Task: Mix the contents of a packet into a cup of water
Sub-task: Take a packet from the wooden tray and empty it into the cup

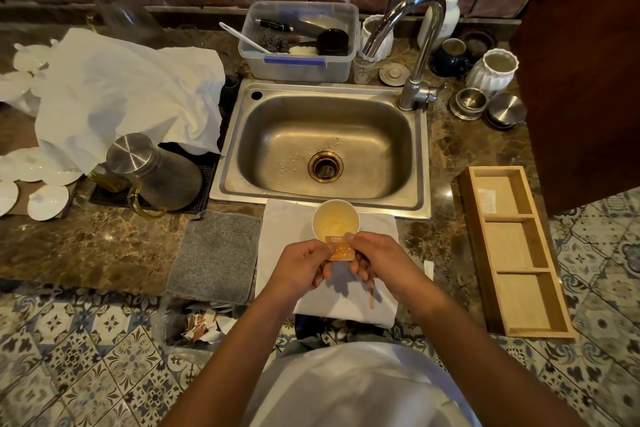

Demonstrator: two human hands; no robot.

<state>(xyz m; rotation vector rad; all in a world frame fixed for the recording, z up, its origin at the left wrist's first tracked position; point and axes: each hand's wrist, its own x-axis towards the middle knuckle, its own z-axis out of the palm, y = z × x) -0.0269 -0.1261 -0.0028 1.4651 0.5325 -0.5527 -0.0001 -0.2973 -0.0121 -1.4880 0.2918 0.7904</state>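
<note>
While both hands pinch it, the orange packet (341, 249) hangs just above the near rim of the cup (335, 220): left hand (304, 265) and right hand (375, 258) at opposite edges. Whether torn, unclear. Risk: a jerky tear scatters powder onto the white cloth (280, 253).

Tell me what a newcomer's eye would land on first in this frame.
Both hands, left hand and right hand, pinch a small orange packet just in front of a white cup of pale liquid on a white cloth. Behind the cup lies the steel sink; a wooden tray sits to the right.
</note>
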